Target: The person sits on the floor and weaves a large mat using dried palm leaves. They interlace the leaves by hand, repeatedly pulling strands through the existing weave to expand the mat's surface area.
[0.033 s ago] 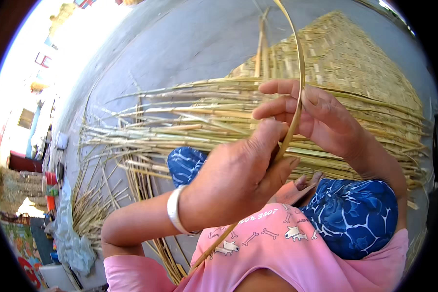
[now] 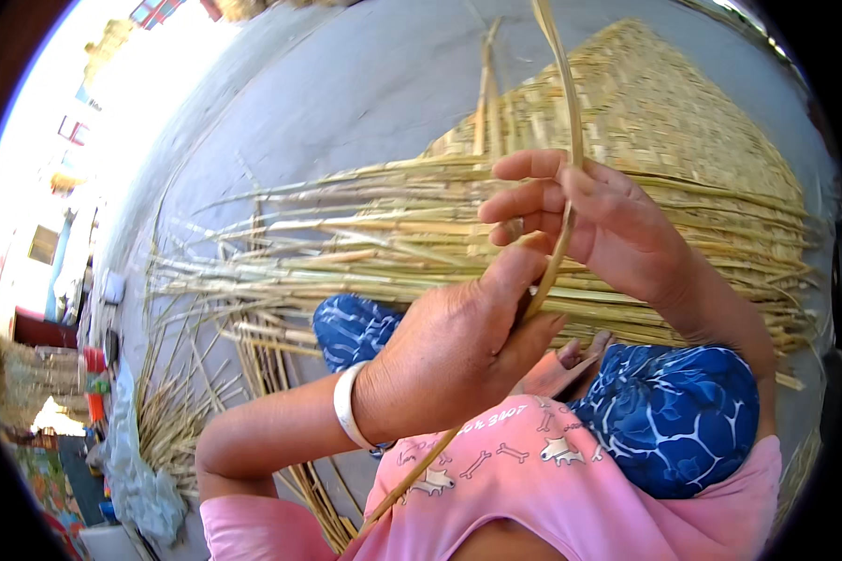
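A long, thin split-reed strip (image 2: 571, 112) curves upright from the top of the view. It passes through both hands and on down across the lap. My left hand (image 2: 458, 337), with a white bangle at its wrist, is closed round the strip at about mid-length. Farther up, my right hand (image 2: 617, 215) has the strip between thumb and forefinger, its other fingers loosely curled. Beyond the hands lies a layer of long split reeds (image 2: 402, 229), running left to right. A woven mat (image 2: 641, 103) in a herringbone pattern lies at the far right, partly under the reeds.
More loose reeds (image 2: 173, 421) are heaped at the left, beside a crumpled pale plastic sheet (image 2: 136, 467). Another bundle (image 2: 271, 374) runs toward me under my left arm. My knees in blue patterned cloth (image 2: 678, 421) border the work. Bare grey floor (image 2: 346, 103) stretches beyond.
The view has shifted slightly. The strip's upper part has turned a little and stands straighter between the hands. Both hands keep nearly the same places and grips.
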The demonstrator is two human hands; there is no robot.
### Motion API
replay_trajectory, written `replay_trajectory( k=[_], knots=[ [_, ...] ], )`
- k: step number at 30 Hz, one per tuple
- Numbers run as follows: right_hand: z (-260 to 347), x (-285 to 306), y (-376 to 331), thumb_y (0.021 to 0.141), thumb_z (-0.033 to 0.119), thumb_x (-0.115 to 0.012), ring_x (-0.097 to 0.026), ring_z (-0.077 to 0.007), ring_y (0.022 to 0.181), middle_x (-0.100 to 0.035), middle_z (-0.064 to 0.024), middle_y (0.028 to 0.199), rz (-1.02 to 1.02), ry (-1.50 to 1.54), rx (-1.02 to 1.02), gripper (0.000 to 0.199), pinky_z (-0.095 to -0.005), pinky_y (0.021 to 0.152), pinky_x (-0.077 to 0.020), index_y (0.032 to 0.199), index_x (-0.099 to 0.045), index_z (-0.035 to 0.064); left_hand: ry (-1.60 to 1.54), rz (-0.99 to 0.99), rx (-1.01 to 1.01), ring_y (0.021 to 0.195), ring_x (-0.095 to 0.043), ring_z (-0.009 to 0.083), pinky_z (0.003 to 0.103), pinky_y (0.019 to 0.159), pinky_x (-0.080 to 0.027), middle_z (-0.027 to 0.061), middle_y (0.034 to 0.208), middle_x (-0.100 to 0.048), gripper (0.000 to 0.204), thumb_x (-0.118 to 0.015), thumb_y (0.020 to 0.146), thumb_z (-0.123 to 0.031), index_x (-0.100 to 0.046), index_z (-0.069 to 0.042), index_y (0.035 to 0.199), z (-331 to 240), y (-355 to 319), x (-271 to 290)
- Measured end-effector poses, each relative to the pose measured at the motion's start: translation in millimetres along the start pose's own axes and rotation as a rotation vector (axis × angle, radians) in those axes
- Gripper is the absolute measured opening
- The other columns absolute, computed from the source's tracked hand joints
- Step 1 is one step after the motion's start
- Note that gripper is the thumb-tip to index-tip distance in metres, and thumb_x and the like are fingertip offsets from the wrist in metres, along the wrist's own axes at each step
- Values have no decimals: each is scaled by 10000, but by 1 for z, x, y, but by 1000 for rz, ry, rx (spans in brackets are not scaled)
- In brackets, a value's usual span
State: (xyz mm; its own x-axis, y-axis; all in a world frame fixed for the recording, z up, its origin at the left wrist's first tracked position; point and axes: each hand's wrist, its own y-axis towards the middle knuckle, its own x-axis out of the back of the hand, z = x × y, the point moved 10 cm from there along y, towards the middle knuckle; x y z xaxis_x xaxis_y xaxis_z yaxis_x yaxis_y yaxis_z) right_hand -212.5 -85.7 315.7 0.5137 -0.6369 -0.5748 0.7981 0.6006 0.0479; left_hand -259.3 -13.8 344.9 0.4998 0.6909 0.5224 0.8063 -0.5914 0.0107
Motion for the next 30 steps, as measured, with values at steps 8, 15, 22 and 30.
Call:
replay_trajectory(
  k=[8,15,22,30],
  knots=[
    [64,136,-107,933,323,-521,-603,-123,857,-633,-38,932,-594,-173,373,251,-277,760,-500,977,-598,88,-277,328,480,617,-542,85,235,562,-461,15,696,-560,210,-669,819,-117,-547,7,936,120,-17,-72],
    [85,223,-157,930,310,-528,-593,-105,827,-637,-31,927,-767,-194,406,207,-256,719,-496,946,-591,113,-4,172,601,687,-600,133,262,581,-468,67,743,-619,75,-611,811,-50,-562,5,820,233,-93,-2],
    [126,290,-224,935,245,-516,-586,-124,727,-637,-49,873,-1002,-198,455,190,-276,641,-510,904,-592,73,711,79,265,592,-543,264,355,547,-429,144,700,-582,134,-496,897,-152,-540,-35,848,261,-102,108],
    [94,339,-308,920,239,-547,-605,-139,686,-640,-52,845,-1209,-70,441,168,-264,561,-516,901,-583,75,1635,45,254,905,-604,306,430,760,-468,136,977,-633,224,-450,927,-203,-592,-98,1066,234,-54,255]
  ],
)
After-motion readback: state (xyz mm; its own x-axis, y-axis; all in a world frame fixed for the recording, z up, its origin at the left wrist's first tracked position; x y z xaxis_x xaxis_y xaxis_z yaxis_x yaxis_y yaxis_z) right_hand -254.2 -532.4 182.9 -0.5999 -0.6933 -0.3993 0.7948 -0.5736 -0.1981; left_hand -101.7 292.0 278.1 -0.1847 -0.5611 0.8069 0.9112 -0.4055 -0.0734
